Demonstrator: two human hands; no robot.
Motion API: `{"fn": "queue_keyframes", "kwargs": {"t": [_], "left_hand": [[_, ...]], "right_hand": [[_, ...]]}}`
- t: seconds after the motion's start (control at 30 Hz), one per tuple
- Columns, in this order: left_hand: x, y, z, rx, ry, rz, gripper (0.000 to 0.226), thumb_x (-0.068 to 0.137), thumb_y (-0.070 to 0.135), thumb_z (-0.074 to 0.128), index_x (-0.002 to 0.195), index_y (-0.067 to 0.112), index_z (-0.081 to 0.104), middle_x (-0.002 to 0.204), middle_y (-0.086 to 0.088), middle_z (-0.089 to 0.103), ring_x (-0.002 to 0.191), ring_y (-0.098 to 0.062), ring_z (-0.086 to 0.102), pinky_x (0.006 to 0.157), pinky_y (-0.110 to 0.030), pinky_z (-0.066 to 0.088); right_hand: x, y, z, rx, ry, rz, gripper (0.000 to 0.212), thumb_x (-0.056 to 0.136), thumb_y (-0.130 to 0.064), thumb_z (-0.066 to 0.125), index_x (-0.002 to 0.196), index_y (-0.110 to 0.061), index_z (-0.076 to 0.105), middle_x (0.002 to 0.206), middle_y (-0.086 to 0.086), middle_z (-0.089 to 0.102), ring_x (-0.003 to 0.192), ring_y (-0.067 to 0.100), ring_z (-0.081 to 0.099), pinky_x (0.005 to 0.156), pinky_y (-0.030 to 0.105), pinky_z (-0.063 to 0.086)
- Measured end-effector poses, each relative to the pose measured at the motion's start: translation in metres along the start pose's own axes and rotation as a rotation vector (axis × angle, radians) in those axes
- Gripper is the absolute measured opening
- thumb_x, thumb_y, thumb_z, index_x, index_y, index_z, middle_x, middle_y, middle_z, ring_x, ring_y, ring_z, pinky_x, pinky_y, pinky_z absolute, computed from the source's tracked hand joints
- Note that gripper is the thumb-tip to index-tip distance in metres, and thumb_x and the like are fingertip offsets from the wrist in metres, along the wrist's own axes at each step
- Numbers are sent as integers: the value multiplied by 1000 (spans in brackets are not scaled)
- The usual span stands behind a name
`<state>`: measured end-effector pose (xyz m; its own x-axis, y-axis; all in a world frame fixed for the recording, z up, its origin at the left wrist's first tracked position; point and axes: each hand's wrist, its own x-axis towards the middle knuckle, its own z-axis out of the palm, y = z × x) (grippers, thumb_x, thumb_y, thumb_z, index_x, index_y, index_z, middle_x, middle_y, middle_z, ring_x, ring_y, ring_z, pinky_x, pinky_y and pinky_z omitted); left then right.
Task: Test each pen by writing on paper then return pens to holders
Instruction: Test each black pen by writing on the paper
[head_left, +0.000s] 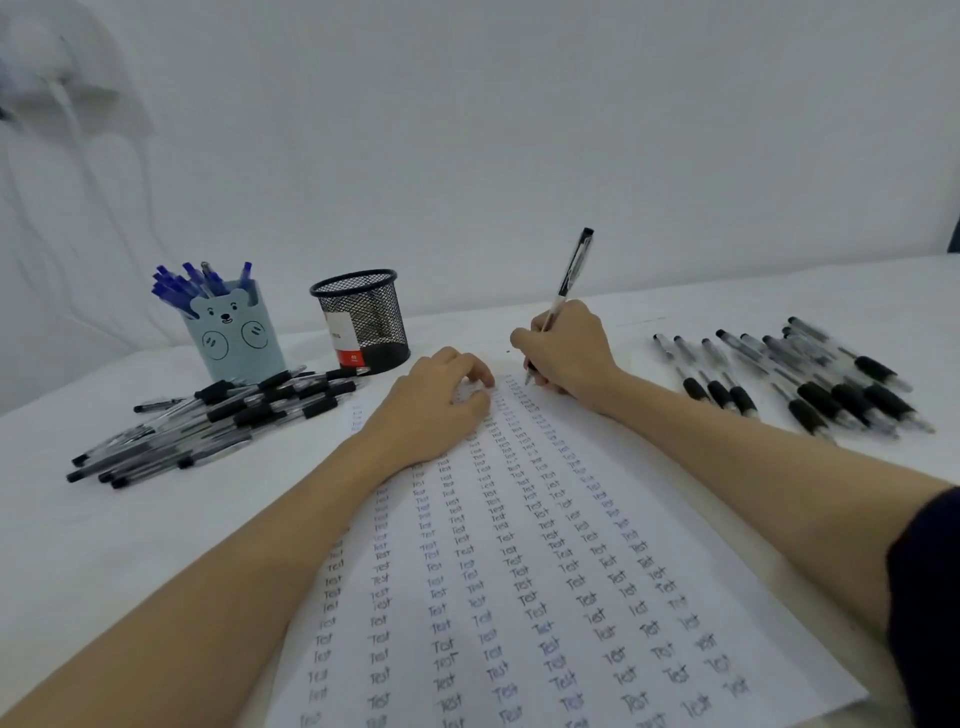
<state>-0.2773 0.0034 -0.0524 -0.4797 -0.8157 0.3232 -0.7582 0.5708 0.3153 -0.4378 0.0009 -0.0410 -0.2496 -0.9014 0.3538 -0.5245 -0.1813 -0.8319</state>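
Observation:
A white sheet of paper (545, 571) covered in columns of the word "Test" lies in front of me. My right hand (569, 351) grips a black pen (569, 278) in a writing hold, its tip touching the paper's far end. My left hand (434, 402) rests on the paper's far left part, fingers loosely curled, holding nothing. A light blue bear-faced holder (236, 338) at the far left contains several blue pens (195, 286). Beside it stands a black mesh holder (363, 322) with no pens showing above its rim.
A heap of black pens (218, 421) lies on the white table left of the paper, in front of the holders. Another group of black pens (800, 376) lies to the right. A white wall stands behind the table.

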Motion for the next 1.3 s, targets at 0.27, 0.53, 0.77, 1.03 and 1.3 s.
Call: {"fn": "queue_keyframes", "kwargs": {"t": [0.27,0.53,0.77,1.03,1.3], "left_hand": [[-1,-3,1,-30,11,5,18,93,28,48,109,26,57,105,10,45,110,-14,46,95,-36,39],[0,-5,0,-43,6,28,20,94,29,48,110,24,58,108,7,47,111,-14,46,92,-32,38],[0,-6,1,-63,12,15,18,93,30,50,108,25,59,108,7,48,111,-14,48,97,-36,39],[1,-7,2,-57,18,20,16,93,31,50,105,27,59,106,7,49,107,-12,48,94,-34,39],[1,-8,2,-62,21,26,16,93,31,50,105,26,59,106,7,50,106,-13,49,94,-34,39]], "right_hand": [[0,0,0,-9,27,27,34,68,7,44,48,-14,28,58,11,45,25,9,44,30,11,28],[3,1,1,-66,34,14,37,72,7,45,50,-16,26,49,1,34,27,9,43,28,13,24],[2,0,1,-71,24,4,36,71,6,45,48,-15,27,50,5,37,22,7,38,28,11,23],[3,1,1,-46,50,20,34,70,6,44,48,-15,28,56,9,40,21,8,38,29,10,22],[4,2,1,-77,59,17,36,70,7,44,48,-16,26,61,9,38,24,12,40,29,12,22]]}}
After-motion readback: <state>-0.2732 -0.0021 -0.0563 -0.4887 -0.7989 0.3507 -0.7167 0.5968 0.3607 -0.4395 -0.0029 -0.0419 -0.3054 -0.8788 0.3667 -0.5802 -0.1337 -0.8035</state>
